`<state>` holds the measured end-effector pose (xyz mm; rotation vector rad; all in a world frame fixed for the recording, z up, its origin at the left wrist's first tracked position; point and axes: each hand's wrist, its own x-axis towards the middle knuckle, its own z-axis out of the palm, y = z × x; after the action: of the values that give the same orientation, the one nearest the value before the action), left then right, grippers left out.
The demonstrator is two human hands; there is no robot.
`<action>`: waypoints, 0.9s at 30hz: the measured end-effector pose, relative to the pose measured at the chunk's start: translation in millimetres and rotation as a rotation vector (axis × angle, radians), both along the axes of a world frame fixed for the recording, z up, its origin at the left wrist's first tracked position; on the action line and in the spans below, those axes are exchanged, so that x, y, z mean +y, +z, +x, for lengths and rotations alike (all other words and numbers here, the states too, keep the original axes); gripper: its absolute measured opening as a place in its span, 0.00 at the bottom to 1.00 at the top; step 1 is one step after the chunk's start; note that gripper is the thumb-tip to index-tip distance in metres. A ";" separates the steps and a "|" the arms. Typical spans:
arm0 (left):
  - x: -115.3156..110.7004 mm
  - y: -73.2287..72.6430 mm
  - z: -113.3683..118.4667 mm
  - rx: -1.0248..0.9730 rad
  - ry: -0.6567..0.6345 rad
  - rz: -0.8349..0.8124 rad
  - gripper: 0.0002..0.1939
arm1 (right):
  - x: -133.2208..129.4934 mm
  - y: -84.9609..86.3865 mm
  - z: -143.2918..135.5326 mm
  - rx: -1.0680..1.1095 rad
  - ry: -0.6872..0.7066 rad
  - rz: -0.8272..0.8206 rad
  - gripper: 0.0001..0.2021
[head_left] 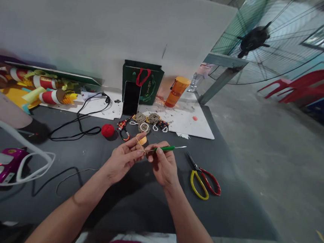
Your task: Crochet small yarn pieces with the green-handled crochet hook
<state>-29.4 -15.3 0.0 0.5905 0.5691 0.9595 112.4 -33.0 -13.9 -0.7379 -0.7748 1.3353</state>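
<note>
My left hand [124,159] is closed on a thin yellow-orange yarn [139,143], which runs over a raised finger. My right hand [164,163] grips a green-handled crochet hook [164,148]; its bare metal end points right, and the other end meets the yarn between the two hands. Just behind my fingertips sits a small yellow-orange ball [141,139]. A red yarn ball [108,130] lies to the left of it. Coiled brown rosettes [153,118] with white bead loops and a beaded strand [125,133] lie farther back.
Scissors [202,178] with red and yellow handles lie at the right. A phone [131,98] leans on a green bag [154,83], near an orange bottle [178,91]. Black cable [85,124] and a purple device [3,166] are at the left; a fan [254,39] stands beyond.
</note>
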 end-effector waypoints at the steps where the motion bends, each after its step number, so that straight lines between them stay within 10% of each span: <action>1: 0.4 -0.4 -0.4 -0.005 -0.009 -0.003 0.29 | 0.0 0.8 1.1 -0.005 0.009 0.007 0.16; 10: 1.8 0.8 -3.1 0.029 -0.029 -0.006 0.29 | -0.5 4.4 7.7 -0.052 0.064 0.047 0.15; 27: -6.8 -1.1 8.7 0.218 0.336 0.211 0.35 | -5.6 -6.9 -5.0 -0.261 -0.250 0.164 0.03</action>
<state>-20.7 -22.0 -1.1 0.8112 0.7836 1.2914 107.4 -38.6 -20.9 -0.8576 -0.9534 0.9494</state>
